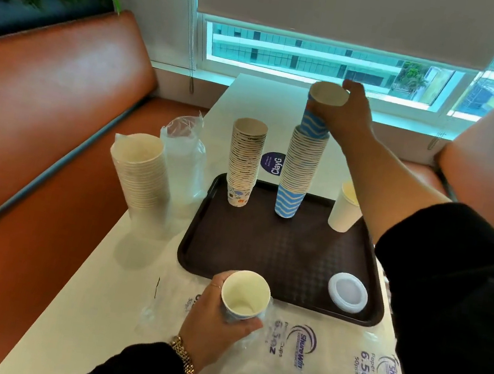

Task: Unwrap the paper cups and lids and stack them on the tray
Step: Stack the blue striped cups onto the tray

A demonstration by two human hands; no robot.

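**Blue-striped cups held at the top of the tall stack**

A short batch of blue wave-striped cups point(319, 111) is gripped by the right hand point(353, 113), fingers curled round it, its lower end seated in the tall blue-striped stack point(300, 169) directly beneath that grip. The stack stands on the brown tray point(276, 256). To the left of the grip a shorter stack of patterned cups point(245, 157) is seen on the tray; below and to the right, a plain white cup point(344, 208) and — nearer the body — a white lid point(347, 291).

One cup point(244, 294) is held by the left hand point(218, 321), mouth up, just off the tray's near edge, over empty printed wrappers point(339, 369). Left of that hand, wrapped white cups point(141, 170) and a clear bag point(184, 157) are set on the table point(84, 306).
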